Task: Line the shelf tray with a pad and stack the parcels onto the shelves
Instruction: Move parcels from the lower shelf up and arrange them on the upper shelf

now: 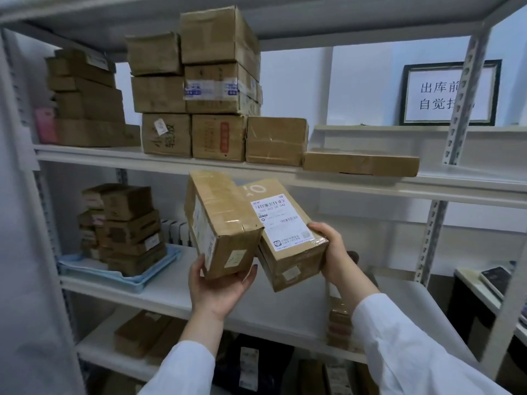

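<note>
White shelves (171, 163) carry stacked cartons. Before the middle shelf, the left hand (219, 289) cups one parcel (222, 223) from beneath; the right hand (330, 252) clamps a labelled parcel (288, 238), apparently touching the first.

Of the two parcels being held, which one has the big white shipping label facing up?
The parcel in the right hand: the box with the barcode label across its top. The left hand's box shows mostly tape on top.
</note>
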